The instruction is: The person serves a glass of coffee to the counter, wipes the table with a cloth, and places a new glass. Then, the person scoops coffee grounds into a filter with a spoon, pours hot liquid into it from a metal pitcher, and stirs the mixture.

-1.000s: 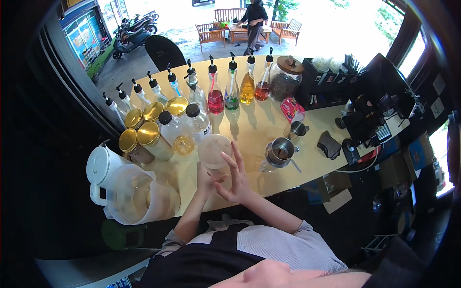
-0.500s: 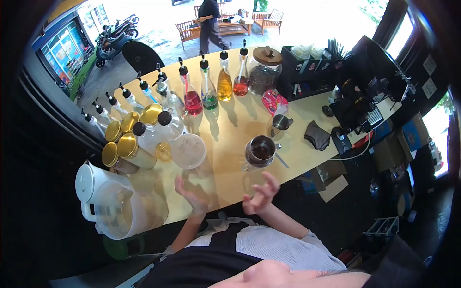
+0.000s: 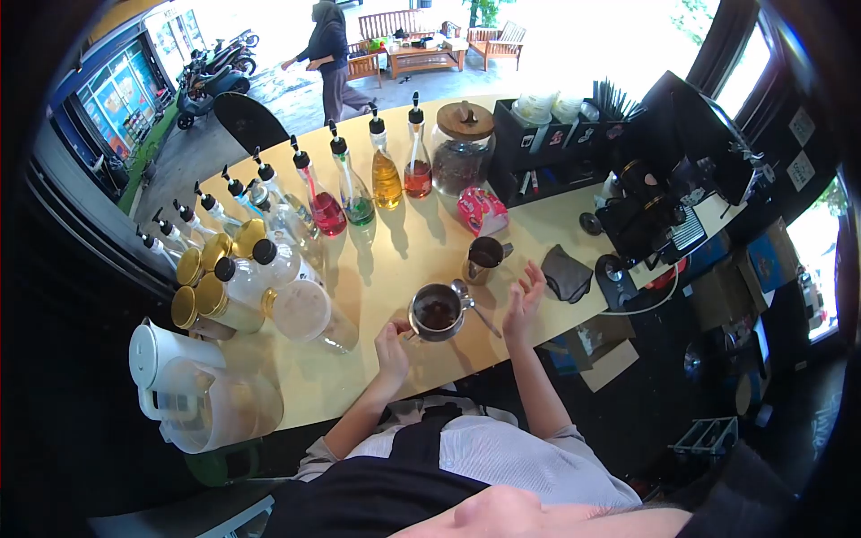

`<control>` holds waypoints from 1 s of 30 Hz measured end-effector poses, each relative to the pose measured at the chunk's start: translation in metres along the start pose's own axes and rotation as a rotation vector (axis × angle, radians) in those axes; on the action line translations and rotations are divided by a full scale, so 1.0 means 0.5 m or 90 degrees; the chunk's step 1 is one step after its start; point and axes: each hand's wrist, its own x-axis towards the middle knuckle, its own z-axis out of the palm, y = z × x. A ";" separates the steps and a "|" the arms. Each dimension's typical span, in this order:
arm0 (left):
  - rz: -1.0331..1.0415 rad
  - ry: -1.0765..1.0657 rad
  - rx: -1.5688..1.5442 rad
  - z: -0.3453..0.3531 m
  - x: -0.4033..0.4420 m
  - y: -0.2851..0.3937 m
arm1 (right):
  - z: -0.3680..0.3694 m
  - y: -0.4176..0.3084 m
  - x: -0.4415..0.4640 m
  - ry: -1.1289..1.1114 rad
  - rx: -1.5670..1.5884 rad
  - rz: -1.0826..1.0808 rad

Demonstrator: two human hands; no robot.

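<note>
A round metal cup (image 3: pixel 437 314) holding dark liquid stands near the front edge of the table. The fingers of my left hand (image 3: pixel 391 353) are curled closed at its left side, partly hidden there. To its right, my right hand (image 3: pixel 522 307) is raised with fingers apart and nothing in them. Between them lies a thin metal utensil (image 3: pixel 487 322), beside the cup. Just behind stands a metal jug (image 3: pixel 484 260) with a handle. A dark folded cloth (image 3: pixel 567 273) lies to the right of my right hand.
Pump bottles of coloured syrup (image 3: pixel 386 184) line the back edge. Gold-lidded jars (image 3: pixel 213 296), a clear shaker-like container (image 3: pixel 303 312) and plastic pitchers (image 3: pixel 215 408) crowd the left. A wooden-lidded jar (image 3: pixel 462 157), pink packet (image 3: pixel 482 212) and coffee machine (image 3: pixel 659 211) stand right. A person (image 3: pixel 330 58) walks outside.
My left hand has moved up to the metal cup. My right hand has moved right and away from it. The camera view has shifted, and the person outside has walked left.
</note>
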 end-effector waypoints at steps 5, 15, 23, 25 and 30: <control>-0.057 0.060 -0.043 0.047 -0.007 0.019 | 0.016 0.095 0.090 -0.049 -0.013 0.089; -0.016 0.201 0.017 0.048 0.030 -0.031 | 0.054 0.189 0.140 -0.107 0.201 0.265; -0.144 0.220 -0.142 0.060 0.059 -0.001 | 0.088 0.175 0.130 0.103 0.296 0.300; -0.153 0.270 -0.257 0.048 0.056 -0.054 | 0.090 0.162 0.132 0.101 0.292 0.312; -0.138 0.290 -0.260 0.051 0.051 -0.076 | 0.091 0.095 0.146 0.062 0.316 0.367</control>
